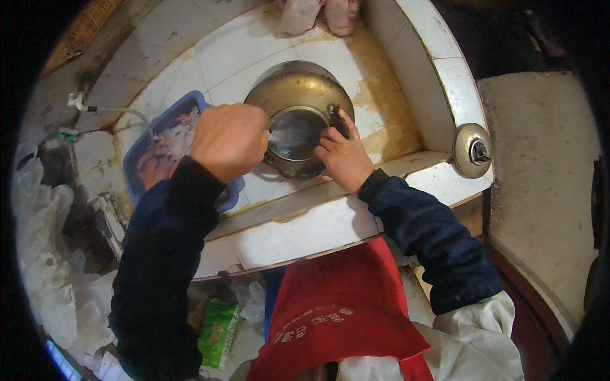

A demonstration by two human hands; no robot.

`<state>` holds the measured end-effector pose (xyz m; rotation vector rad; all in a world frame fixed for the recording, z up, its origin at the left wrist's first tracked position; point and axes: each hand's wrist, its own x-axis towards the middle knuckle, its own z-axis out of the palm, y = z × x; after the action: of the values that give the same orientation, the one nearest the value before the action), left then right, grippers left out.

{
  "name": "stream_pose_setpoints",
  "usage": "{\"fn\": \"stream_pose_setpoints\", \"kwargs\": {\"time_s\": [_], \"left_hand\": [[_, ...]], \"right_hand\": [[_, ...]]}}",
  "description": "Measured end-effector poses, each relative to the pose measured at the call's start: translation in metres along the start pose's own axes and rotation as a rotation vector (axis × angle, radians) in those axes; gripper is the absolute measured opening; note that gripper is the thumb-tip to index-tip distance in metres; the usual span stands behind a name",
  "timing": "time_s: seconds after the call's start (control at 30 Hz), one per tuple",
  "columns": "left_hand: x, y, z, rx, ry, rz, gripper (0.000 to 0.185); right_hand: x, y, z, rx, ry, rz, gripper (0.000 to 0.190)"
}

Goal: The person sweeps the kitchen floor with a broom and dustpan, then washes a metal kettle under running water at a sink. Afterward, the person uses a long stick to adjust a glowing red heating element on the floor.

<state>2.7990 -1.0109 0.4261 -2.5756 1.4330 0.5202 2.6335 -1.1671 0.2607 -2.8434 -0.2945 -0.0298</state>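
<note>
A large round metal kettle (300, 85), its top uncovered, rests in the white-tiled sink (243, 76). My right hand (345, 157) grips the kettle at its right side, with the fingers over the rim of the opening and against a black fitting (337, 122). Balled into a fist, my left hand (231, 138) is above the kettle's left edge; whether something is inside it is hidden. The round metal lid (472, 151) with its dark knob lies apart on the ledge to the right.
A blue plastic basin (131, 166) holds raw meat (157, 166) and water, with a hose (128, 110) running into it. Two pale pink pieces of meat (300, 16) lie at the sink's far side. White plastic bags (45, 266) hang at left; a green packet (219, 331) lies below.
</note>
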Motion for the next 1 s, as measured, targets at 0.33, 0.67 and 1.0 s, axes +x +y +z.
{"fn": "stream_pose_setpoints", "kwargs": {"time_s": [0.33,0.67,1.0], "left_hand": [[0.046,0.024,0.009,0.124,-0.113,0.105,0.014],[0.062,0.019,0.04,0.203,-0.19,0.125,0.01],[0.065,0.015,0.051,0.216,-0.161,0.114,0.013]], "right_hand": [[0.001,-0.002,0.001,0.043,0.094,0.009,0.021],[0.001,-0.001,0.0,0.06,0.144,0.016,0.009],[0.002,-0.001,-0.002,0.082,0.154,0.053,0.01]]}}
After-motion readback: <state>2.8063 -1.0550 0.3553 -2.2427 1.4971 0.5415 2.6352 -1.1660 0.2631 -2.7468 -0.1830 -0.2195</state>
